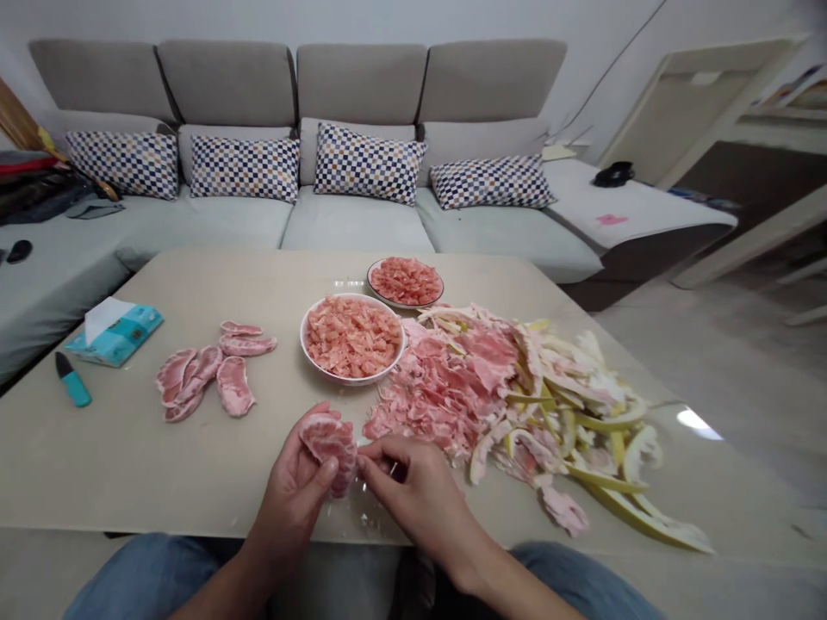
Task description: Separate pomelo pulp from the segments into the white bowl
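Head view: just inside the near edge of the desk (129, 465), the left hand (290, 499) grips a peeled pomelo segment (329, 443), and the right hand (419, 491) pinches its edge. Behind them sit a bowl of pink pulp (352, 381) and a heap of pomelo peel (568, 413).

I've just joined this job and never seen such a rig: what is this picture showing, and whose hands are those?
There's no machine here: one camera worn on a person's head looks down at their own hands. The left hand holds a pomelo segment, and the right hand has its fingers at the segment's edge. On the table are a bowl and a plate of pink pulp, a heap of peel, and a knife.
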The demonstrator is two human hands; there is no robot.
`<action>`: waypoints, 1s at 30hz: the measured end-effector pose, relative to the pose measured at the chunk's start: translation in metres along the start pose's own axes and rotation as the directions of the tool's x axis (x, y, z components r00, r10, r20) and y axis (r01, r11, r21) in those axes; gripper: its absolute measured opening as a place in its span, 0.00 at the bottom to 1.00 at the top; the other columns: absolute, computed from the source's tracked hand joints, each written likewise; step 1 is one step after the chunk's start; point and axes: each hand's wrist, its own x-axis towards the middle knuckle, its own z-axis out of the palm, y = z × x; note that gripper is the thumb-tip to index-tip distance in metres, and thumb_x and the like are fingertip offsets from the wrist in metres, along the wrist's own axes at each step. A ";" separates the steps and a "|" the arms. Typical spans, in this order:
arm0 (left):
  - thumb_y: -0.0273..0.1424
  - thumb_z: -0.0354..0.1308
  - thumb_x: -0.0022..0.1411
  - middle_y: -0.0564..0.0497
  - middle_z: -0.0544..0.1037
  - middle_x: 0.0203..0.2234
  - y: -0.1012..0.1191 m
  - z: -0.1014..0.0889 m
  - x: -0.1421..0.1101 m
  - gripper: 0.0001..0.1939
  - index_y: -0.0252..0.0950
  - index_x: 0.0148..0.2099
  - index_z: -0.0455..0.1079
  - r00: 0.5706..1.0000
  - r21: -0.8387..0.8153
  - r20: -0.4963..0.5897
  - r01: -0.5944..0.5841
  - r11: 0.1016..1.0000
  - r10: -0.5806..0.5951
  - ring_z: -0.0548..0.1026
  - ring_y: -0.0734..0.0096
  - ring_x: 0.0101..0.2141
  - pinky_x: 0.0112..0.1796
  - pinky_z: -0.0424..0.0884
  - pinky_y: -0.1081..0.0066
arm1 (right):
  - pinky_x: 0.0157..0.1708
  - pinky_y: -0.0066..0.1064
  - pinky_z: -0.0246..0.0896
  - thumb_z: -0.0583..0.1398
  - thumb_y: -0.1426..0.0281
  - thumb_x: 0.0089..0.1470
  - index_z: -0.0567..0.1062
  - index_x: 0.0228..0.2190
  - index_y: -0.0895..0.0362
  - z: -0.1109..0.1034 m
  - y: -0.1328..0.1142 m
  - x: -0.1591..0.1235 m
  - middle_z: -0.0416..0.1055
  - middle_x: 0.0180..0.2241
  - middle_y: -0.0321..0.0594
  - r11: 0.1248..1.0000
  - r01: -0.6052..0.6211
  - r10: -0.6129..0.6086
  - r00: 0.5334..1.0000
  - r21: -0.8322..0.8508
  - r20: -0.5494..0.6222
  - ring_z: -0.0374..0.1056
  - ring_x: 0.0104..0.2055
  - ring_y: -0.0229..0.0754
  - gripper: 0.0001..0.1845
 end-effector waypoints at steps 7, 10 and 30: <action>0.29 0.65 0.56 0.42 0.74 0.53 0.002 0.001 0.000 0.36 0.42 0.64 0.58 0.997 -0.042 0.061 0.045 0.998 -0.042 0.69 0.54 0.56 0.55 0.64 0.60 | 0.19 0.22 0.51 0.59 0.76 0.45 0.74 0.18 0.59 0.000 -0.003 -0.001 0.65 0.16 0.32 1.000 0.010 -0.010 0.997 0.000 -0.073 0.58 0.18 0.32 0.08; 0.27 0.65 0.56 0.43 0.72 0.55 0.006 0.003 0.000 0.38 0.45 0.65 0.56 0.989 -0.117 0.085 0.128 0.985 -0.119 0.68 0.54 0.57 0.56 0.63 0.58 | 0.19 0.22 0.51 0.58 0.78 0.44 0.73 0.18 0.59 0.001 -0.007 -0.003 0.64 0.16 0.32 1.000 -0.012 0.013 0.996 0.014 -0.086 0.57 0.19 0.32 0.07; 0.31 0.65 0.56 0.43 0.71 0.56 0.008 0.002 0.002 0.34 0.47 0.63 0.61 0.994 -0.066 0.038 0.109 0.992 -0.107 0.69 0.53 0.56 0.56 0.64 0.56 | 0.26 0.27 0.63 0.62 0.72 0.54 0.81 0.32 0.55 -0.010 -0.005 -0.007 0.77 0.25 0.38 0.988 0.147 -0.149 0.988 -0.056 -0.038 0.70 0.24 0.38 0.06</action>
